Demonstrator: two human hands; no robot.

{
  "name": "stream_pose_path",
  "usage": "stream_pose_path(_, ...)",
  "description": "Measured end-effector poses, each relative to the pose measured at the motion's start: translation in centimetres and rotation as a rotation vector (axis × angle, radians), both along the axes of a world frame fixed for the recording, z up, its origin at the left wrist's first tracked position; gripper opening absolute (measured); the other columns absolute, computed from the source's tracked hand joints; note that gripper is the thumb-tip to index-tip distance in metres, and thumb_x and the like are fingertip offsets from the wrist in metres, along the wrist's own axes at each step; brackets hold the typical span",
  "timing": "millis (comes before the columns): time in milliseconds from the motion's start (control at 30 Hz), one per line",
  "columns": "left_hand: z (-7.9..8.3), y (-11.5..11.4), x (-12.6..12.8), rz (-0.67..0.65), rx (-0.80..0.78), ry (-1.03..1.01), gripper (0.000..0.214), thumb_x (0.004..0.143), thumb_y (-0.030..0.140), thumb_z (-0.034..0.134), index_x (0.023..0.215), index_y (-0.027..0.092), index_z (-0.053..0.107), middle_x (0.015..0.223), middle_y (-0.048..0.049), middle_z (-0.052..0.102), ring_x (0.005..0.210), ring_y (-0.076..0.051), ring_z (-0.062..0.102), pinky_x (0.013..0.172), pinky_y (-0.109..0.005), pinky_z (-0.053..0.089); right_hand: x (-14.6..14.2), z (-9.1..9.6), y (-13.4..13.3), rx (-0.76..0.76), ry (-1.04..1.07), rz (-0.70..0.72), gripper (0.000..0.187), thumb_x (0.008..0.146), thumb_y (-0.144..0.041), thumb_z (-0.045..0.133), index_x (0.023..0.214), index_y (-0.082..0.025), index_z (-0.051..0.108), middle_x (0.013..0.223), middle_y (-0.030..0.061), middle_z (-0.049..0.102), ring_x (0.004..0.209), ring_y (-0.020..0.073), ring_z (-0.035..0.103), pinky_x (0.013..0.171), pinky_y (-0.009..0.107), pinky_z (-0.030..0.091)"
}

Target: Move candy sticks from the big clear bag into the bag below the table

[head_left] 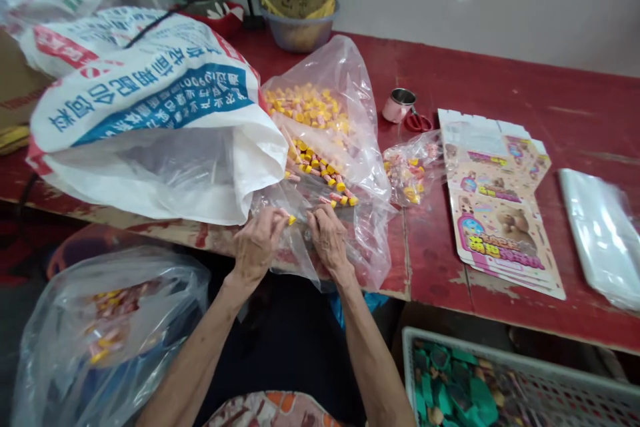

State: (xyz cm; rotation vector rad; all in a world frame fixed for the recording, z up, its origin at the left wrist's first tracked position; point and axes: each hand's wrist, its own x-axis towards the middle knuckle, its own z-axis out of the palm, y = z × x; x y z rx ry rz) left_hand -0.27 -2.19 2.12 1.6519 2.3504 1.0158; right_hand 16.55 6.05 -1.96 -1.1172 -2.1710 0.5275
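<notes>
My left hand point(255, 247) is closed in a pinch on a small pink tube with a yellow cap point(292, 219), above the table's front edge. Beside it, my right hand point(327, 237) has its fingers curled and pressed together at the front of a clear plastic bag point(367, 240); its fingertips hide whatever is between them. Just beyond the fingers lie several loose yellow-capped tubes point(345, 198). A large heap of the same tubes point(307, 107) fills the back of the clear bag, which is spread open on the red table.
A big white printed sack point(165, 113) gapes at left. Below it hangs a clear bag point(165, 287) with more tubes. Rightward are a small tied bag point(405, 173), a cup point(399, 105), red scissors point(419, 123), printed cartons point(500, 213), plastic bags point(595, 233) and a crate point(530, 370).
</notes>
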Motion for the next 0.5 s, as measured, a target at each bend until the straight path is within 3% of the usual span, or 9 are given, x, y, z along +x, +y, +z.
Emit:
stream_pose_path(133,0.8,0.7,-0.6,-0.006,-0.216,-0.008,0.01,0.103,0.033,0.072,0.106,0.024,0.069,0.094,-0.0043,0.079,0.086,-0.024,0.078,0.069,-0.028,0.048,0.0,0.6,0.4,-0.005,-0.034,0.008,0.028,0.115,-0.022,0.048,0.09,-0.023,0.061,0.097,0.0043,0.066,0.092,0.0198,0.065,0.083,0.03,0.049)
stream_pose_path(300,0.8,0.7,-0.9,0.027,-0.078,-0.281,0.014,0.107,0.039,0.064,0.109,0.025,0.067,0.091,-0.0007,0.079,0.085,-0.02,0.077,0.075,-0.027,0.052,-0.8,2.4,0.6,0.051,-0.077,0.059,0.026,0.114,-0.024,0.05,0.094,-0.023,0.066,0.101,0.0048,0.067,0.091,0.0195,0.063,0.078,0.029,0.047)
stream_pose_path(400,0.6,0.8,0.2,0.052,-0.111,-0.261,0.007,0.102,0.033,0.067,0.104,0.026,0.069,0.091,-0.001,0.079,0.086,-0.021,0.078,0.075,-0.028,0.052,-1.9,2.6,0.2,0.035,-0.07,0.105,0.021,0.115,-0.023,0.048,0.112,-0.022,0.07,0.112,0.0069,0.069,0.094,0.0199,0.065,0.075,0.028,0.047)
stream_pose_path(500,1.6,-0.1,0.2,0.019,-0.145,-0.263,0.008,0.098,0.034,0.069,0.1,0.026,0.07,0.085,-0.0002,0.078,0.082,-0.021,0.077,0.073,-0.028,0.052,-2.7,1.8,-0.3,-0.008,-0.059,0.166,0.026,0.116,-0.024,0.046,0.128,-0.021,0.068,0.115,0.0085,0.072,0.097,0.0214,0.068,0.077,0.029,0.05)
